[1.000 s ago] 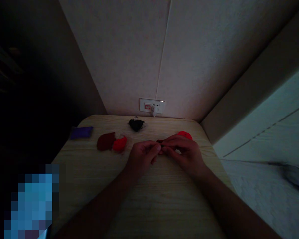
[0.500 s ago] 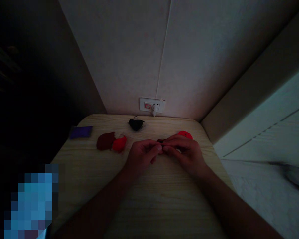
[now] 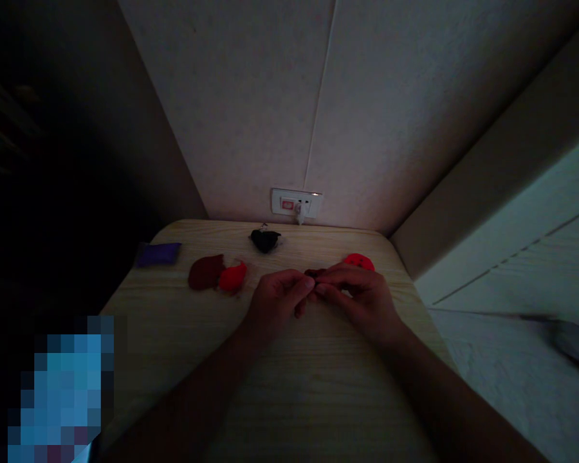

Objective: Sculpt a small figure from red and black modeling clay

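Observation:
My left hand (image 3: 278, 299) and my right hand (image 3: 359, 292) meet fingertip to fingertip above the tabletop. Both pinch a small piece of dark clay (image 3: 312, 273), mostly covered by the fingers. Just behind my right hand lies a flat red clay disc (image 3: 361, 261) with dark spots, partly hidden by that hand. To the left of my left hand, a brown clay lump (image 3: 205, 272) touches a smaller bright red clay lump (image 3: 232, 278). Farther back, a black clay lump (image 3: 265, 241) rests on what seems to be clear wrapping.
A purple packet (image 3: 159, 254) lies at the left edge of the light wooden table (image 3: 280, 386). On the wall behind is a socket plate (image 3: 296, 203) with a plug in it. A pale panel (image 3: 521, 238) stands at the right. The light is dim.
The view has shifted very slightly. Both hands stay together in nearly the same place, with only small finger movement; the other things have not moved.

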`<control>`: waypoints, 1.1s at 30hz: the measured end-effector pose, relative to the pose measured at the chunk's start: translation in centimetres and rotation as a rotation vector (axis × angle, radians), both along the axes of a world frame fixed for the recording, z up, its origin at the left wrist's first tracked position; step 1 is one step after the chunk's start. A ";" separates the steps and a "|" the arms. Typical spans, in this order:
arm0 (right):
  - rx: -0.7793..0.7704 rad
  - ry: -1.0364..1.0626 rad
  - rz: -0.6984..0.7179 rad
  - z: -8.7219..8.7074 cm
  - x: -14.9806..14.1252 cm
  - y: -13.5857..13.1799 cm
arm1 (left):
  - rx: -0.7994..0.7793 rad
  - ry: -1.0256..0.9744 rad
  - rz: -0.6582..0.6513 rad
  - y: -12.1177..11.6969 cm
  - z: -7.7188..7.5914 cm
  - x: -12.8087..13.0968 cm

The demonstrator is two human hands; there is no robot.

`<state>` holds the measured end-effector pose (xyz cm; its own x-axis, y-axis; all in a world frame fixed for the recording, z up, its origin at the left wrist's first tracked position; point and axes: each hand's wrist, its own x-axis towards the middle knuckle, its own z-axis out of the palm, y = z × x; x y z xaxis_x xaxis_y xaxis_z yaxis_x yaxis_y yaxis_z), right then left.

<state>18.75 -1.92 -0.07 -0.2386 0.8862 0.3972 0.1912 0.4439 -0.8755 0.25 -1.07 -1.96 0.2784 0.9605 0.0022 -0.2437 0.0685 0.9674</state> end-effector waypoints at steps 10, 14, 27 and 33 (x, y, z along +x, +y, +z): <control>-0.001 -0.015 0.013 0.1 -0.1 -0.1 | 0.013 0.029 -0.021 -0.1 0.3 -0.1; 0.002 -0.009 -0.011 0.1 -0.1 -0.1 | -0.012 0.017 -0.030 -0.2 0.4 -0.1; 0.050 0.000 -0.014 -0.3 0.1 0.1 | -0.027 0.004 -0.037 0.0 -0.1 -0.2; 0.062 -0.048 -0.006 -0.1 0.2 0.0 | -0.037 0.010 -0.027 0.0 -0.1 -0.1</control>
